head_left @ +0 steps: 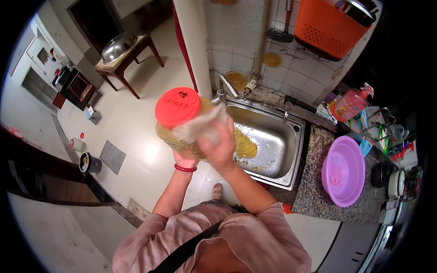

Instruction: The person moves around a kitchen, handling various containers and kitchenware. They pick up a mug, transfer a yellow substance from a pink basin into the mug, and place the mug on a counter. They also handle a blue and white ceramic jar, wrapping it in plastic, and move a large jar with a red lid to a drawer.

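Observation:
A large clear jar point(169, 136) with a red screw lid point(178, 107) is held up in front of me, left of the sink. Yellowish contents show through its wall. My left hand point(185, 160), with a red bangle at the wrist, supports the jar from below; its fingers are mostly hidden behind it. In my right hand point(219, 144) is a whitish cloth point(200, 127), pressed against the jar's side just under the lid. This hand is slightly blurred.
Beside the jar, a steel sink point(287, 141) holds yellow scraps point(246, 144) near a faucet point(227, 86). To the right, a purple basin point(334, 175) stands on the granite counter point(314, 186). A pink pump bottle point(350, 104) is behind. An orange basket point(332, 32) hangs above.

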The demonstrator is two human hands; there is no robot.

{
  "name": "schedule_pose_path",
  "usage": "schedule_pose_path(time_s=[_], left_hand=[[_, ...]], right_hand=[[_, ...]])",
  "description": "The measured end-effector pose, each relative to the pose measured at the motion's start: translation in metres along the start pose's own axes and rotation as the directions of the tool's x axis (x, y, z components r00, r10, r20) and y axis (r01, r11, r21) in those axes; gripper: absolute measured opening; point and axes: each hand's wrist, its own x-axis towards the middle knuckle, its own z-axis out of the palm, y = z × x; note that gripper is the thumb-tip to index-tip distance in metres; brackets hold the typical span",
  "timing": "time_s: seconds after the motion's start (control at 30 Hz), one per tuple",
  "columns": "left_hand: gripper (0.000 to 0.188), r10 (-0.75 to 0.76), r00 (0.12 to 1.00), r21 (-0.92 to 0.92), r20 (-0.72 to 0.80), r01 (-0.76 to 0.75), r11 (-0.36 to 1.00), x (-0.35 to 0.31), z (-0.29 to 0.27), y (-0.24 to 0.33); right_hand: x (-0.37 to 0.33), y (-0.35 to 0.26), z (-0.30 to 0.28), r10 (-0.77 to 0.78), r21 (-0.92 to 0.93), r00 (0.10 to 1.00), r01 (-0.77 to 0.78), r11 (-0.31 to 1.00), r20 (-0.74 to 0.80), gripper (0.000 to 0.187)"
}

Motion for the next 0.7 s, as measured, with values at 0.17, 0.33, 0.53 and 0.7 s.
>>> schedule_pose_path(time_s=[0.17,0.33,0.53,0.7], left_hand=[[0.05,-0.101,0.993,0.074,-0.053,0.105,0.992,-0.003,-0.008,-0.006],[0.049,-0.104,0.994,0.101,-0.037,0.107,0.989,-0.011,0.001,-0.009],[0.049,-0.108,0.994,-0.038,-0.007,0.108,0.993,0.001,0.018,-0.024],[0.048,-0.138,0.989,-0.029,0.056,0.14,0.99,0.023,0.005,-0.028]], right_hand=[[0.034,0.055,-0.006,0.595,0.424,0.781,-0.611,0.668,0.188,0.03],[0.002,0.077,-0.006,0.685,0.555,0.705,-0.649,0.52,0.183,0.035],[-0.106,0.068,-0.019,0.553,0.235,0.821,-0.515,0.824,-0.14,0.042],[-0.117,0.065,-0.04,0.193,-0.162,0.981,-0.188,0.969,0.015,0.048]])
